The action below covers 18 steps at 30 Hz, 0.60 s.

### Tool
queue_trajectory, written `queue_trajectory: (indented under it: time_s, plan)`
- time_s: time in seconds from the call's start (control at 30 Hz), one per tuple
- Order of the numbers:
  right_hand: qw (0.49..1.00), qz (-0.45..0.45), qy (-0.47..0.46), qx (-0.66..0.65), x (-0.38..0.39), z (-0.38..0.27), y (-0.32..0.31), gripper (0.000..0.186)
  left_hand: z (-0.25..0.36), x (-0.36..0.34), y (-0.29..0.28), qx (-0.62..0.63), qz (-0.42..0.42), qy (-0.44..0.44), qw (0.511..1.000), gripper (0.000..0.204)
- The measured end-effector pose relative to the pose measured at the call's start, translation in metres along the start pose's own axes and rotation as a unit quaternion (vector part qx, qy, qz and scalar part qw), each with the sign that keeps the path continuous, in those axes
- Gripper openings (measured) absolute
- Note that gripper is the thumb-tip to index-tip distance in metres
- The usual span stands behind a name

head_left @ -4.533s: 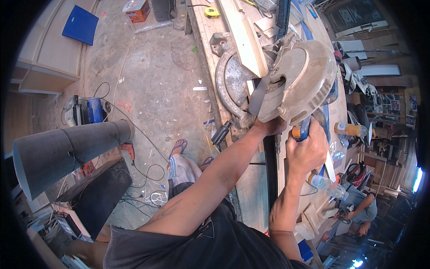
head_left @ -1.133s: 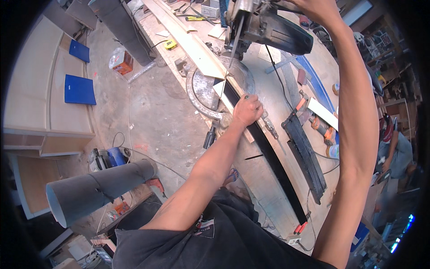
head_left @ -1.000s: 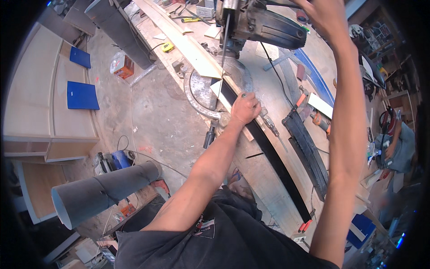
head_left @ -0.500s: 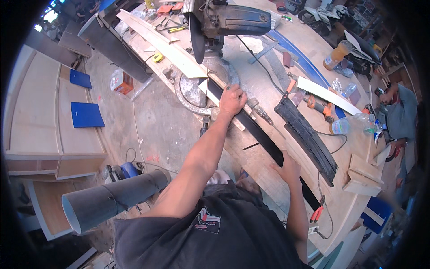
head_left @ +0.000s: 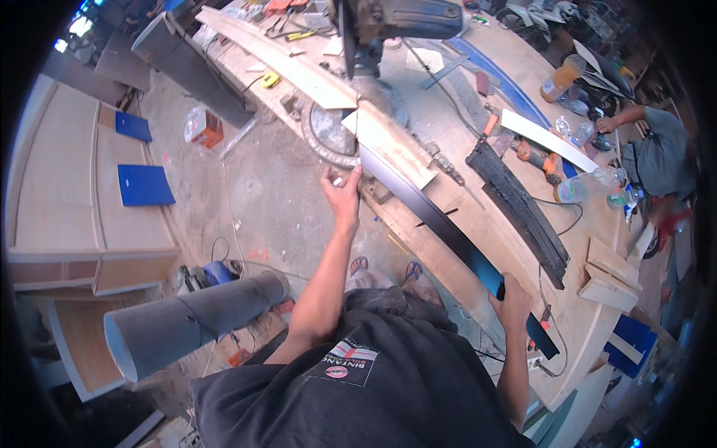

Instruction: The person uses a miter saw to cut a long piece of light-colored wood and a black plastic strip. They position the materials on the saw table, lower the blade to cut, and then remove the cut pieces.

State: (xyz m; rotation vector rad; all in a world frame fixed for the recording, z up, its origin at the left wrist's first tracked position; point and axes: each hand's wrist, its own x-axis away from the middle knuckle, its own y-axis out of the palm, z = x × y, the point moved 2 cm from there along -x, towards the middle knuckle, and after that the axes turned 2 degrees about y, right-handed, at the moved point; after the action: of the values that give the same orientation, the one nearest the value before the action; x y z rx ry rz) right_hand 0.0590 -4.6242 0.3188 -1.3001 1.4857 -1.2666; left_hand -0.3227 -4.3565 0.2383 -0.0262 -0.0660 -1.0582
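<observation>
My left hand is beside the upper end of a long black strip; its thumb touches the strip's edge and a small pale piece shows between its curled fingers. My right hand grips the strip's lower part. The strip lies diagonally along a pale board near the metal base of a mitre saw. The saw's dark head is raised above, and a longer pale board reaches from the base toward the far end of the workbench.
On the bench are a drill, black offcuts, a white strip, bottles, wood blocks and cables. A co-worker is at the right. A grey roll, cabinet panels and an orange box stand left.
My right hand came down from the raised saw head onto the black strip. My left hand left the board's top for the strip's end. The strip has shifted, now showing a glossy face.
</observation>
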Motion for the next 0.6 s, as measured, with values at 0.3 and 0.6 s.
queue_trajectory:
  time_s: [0.3,0.6]
  plan:
    - [0.999,-0.017,-0.025,0.041,0.057,-0.013,0.004,0.070,0.041,-0.002,-0.074,0.245,-0.253,-0.194,0.916,0.046]
    - [0.999,0.026,-0.024,0.042,0.073,-0.024,0.012,0.071,0.053,0.001,-0.101,0.318,-0.301,-0.215,0.873,0.038]
